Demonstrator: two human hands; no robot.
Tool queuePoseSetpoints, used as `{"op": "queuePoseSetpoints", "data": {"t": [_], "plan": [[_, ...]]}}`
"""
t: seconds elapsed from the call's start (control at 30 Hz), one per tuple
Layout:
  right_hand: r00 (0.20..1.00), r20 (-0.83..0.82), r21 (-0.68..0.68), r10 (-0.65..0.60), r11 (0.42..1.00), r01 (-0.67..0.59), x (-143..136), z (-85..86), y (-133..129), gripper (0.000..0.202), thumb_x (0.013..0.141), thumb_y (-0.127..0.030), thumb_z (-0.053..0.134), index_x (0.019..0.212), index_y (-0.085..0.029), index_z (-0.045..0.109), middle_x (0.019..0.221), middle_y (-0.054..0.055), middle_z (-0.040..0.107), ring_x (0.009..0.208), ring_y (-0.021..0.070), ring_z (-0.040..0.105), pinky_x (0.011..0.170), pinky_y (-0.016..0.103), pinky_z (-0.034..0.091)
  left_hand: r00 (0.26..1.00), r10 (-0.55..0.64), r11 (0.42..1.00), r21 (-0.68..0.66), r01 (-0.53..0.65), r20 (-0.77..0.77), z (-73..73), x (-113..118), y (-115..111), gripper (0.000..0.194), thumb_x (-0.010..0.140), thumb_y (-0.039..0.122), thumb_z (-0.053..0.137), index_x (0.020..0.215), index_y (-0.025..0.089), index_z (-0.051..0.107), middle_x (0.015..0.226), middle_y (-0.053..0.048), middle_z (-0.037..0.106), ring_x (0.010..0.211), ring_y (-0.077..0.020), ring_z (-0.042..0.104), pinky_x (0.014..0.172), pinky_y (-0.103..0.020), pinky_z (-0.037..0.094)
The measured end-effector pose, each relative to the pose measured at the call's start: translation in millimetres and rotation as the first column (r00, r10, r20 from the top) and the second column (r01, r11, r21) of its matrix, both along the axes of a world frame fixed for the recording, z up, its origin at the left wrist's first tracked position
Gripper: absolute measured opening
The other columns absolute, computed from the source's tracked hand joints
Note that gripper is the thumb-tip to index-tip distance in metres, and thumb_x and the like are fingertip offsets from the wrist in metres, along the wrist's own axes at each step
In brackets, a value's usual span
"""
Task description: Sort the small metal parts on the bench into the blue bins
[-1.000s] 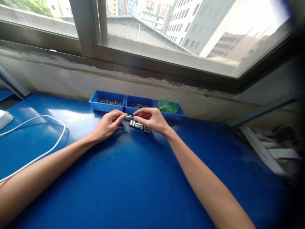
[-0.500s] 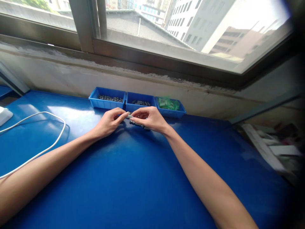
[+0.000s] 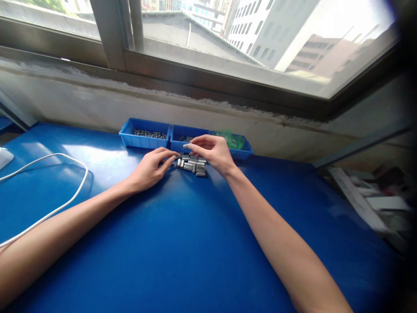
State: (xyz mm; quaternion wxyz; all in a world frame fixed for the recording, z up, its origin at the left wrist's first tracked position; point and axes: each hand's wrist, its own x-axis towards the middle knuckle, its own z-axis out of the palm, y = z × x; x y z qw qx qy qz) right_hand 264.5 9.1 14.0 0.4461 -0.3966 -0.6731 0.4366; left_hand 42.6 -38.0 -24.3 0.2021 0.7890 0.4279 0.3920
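My right hand pinches a small, short grey metal piece between thumb and fingertips, raised near the front of the middle bin. Below it, a cluster of similar silvery metal pieces lies on the blue table. My left hand is at the left side of this cluster, thumb and index finger closed together at the tips. Whatever those fingertips hold, if anything, is too small to make out.
Three blue bins stand in a row along the wall: the left bin holds many small metal parts, the middle bin metal pieces, the right bin green plastic bags. A white cable loops across the left of the table.
My right hand has lifted up and away from my left hand, carrying the grey metal piece. The cluster beneath, mostly covered before, now shows. My left hand has hardly moved.
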Motion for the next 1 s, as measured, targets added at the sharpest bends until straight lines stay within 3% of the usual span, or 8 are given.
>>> {"op": "queuePoseSetpoints", "data": {"t": [0.23,0.47,0.8,1.0], "plan": [[0.969,-0.071,0.056,-0.236,0.969,0.24,5,-7.0,11,0.032,0.069,-0.042,0.083,0.086,-0.017,0.073,0.078,0.004,0.076,0.068,0.0175,0.073,0.062,0.028,0.061,0.99,-0.041,0.982,0.178,0.066,-0.137,-4.7,4,-3,0.032,0.101,0.033,0.052,0.121,0.017,0.071,0.123,-0.013,0.069,0.113,-0.0255,0.061,0.101,-0.04,0.05],[0.936,-0.079,0.051,-0.342,0.937,0.346,11,-13.1,18,0.031,0.069,-0.039,0.081,0.088,-0.017,0.071,0.082,0.005,0.075,0.066,0.0175,0.074,0.067,0.03,0.062,0.957,-0.08,0.959,0.242,0.15,-0.277,-5.8,2,-4,0.029,0.1,0.027,0.053,0.119,0.019,0.073,0.127,-0.01,0.071,0.121,-0.0274,0.057,0.104,-0.044,0.051],[0.954,0.019,0.005,-0.3,0.954,0.3,12,-7.1,15,0.023,0.071,-0.031,0.075,0.088,-0.015,0.073,0.084,0.006,0.074,0.069,0.0157,0.072,0.065,0.027,0.061,0.973,0.035,0.985,0.173,0.006,-0.228,-6.6,-1,-7,0.022,0.095,0.036,0.061,0.105,0.021,0.074,0.11,-0.007,0.076,0.105,-0.0239,0.068,0.095,-0.037,0.053],[0.962,0.049,-0.012,-0.269,0.963,0.27,9,-2.5,10,0.022,0.071,-0.031,0.073,0.086,-0.015,0.073,0.081,0.005,0.074,0.066,0.0148,0.071,0.058,0.024,0.056,0.977,0.093,0.988,0.136,-0.068,-0.191,-6.6,-1,-7,0.018,0.096,0.031,0.058,0.096,0.021,0.073,0.1,-0.006,0.077,0.089,-0.0214,0.072,0.085,-0.032,0.053]]}}
